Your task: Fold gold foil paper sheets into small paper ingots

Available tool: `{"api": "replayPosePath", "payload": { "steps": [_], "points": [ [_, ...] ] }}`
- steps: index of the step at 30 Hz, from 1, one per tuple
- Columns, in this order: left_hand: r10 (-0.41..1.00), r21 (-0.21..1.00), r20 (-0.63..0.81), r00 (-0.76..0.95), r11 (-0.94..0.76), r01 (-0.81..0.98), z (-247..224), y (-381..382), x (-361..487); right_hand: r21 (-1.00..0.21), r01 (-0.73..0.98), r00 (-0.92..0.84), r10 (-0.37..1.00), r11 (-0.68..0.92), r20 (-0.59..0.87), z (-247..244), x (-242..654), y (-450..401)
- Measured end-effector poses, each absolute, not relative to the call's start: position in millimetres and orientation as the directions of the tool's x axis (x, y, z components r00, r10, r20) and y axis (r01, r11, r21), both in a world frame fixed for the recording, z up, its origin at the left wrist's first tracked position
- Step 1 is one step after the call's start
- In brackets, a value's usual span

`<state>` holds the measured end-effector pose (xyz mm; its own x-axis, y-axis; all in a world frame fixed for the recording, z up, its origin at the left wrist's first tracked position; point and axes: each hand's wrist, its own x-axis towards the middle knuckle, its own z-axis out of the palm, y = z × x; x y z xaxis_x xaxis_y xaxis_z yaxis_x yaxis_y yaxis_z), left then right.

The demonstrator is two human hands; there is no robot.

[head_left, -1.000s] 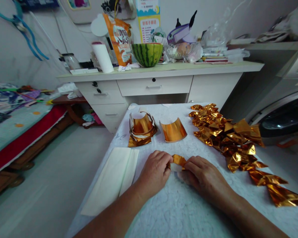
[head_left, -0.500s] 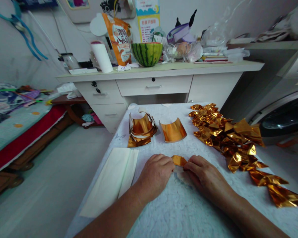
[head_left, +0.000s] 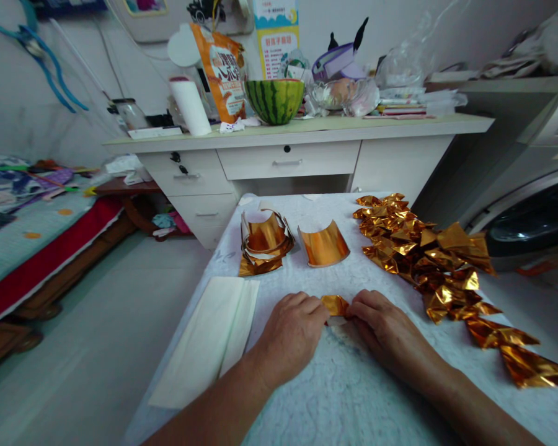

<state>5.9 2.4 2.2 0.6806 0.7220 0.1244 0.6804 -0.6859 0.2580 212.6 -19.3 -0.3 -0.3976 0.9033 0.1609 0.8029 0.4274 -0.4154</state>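
Between my two hands, low over the cloth-covered table, is a small piece of gold foil paper [head_left: 335,305] with a pale underside along its near edge. My left hand [head_left: 297,331] is closed on its left end, fingertips partly hidden. On the right end, the fingers of my right hand [head_left: 384,325] are pinched together. Beyond them lies a curved gold foil sheet [head_left: 324,244], and left of that a curled stack of gold foil sheets [head_left: 266,243]. A folded stack of pale paper [head_left: 204,341] rests beside my left forearm.
Many folded gold foil pieces [head_left: 423,254] are heaped along the table's right side. Behind the table [head_left: 279,214] stands a white desk [head_left: 288,136] bearing a halved watermelon [head_left: 274,101], an orange snack bag [head_left: 223,74] and a paper roll [head_left: 191,106]. A washing machine [head_left: 530,204] is at right, a bed [head_left: 51,248] at left.
Both hands stay on the foil piece with only a slight shift of the fingers. A bit more of its gold face shows, and less of the pale part below it.
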Motion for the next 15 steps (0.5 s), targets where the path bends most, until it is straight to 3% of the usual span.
{"api": "replayPosePath", "payload": {
  "steps": [4,15],
  "points": [
    [0.723,0.268,0.116,0.681,-0.683,0.679,-0.6,5.3,5.7,-0.435,0.806,-0.379,0.914,0.402,0.144,-1.5,213.5,-19.1],
    [0.820,0.434,0.082,0.566,-0.541,0.721,-0.8,5.6,9.0,-0.476,0.813,-0.320,0.940,0.335,0.117,-7.4,214.1,-15.7]
  ]
}}
